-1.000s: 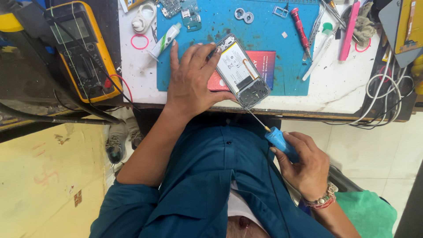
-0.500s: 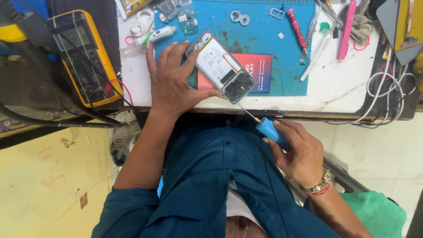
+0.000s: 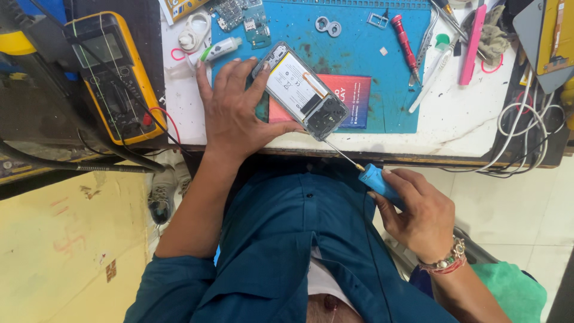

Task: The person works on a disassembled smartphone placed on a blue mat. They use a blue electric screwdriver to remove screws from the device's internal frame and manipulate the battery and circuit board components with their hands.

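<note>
An opened phone (image 3: 305, 96) with its white battery showing lies tilted on a blue work mat (image 3: 359, 54), over a red and blue card (image 3: 353, 98). My left hand (image 3: 236, 113) holds the phone by its left side, fingers spread along its edge. My right hand (image 3: 418, 212) grips the blue handle of a thin screwdriver (image 3: 373, 178) below the bench edge. The screwdriver's metal tip touches the phone's lower corner near the camera part.
A yellow multimeter (image 3: 110, 75) with red and black leads sits left. On the mat lie a circuit board (image 3: 245, 18), two small rings (image 3: 327, 25), a red screwdriver (image 3: 406, 39), tweezers (image 3: 426, 45) and a pink tool (image 3: 471, 42). White cables (image 3: 526, 128) hang right.
The view has shifted, so the bench and phone sit lower-left in the frame. My left hand keeps the phone, and the screwdriver tip stays at its lower corner.
</note>
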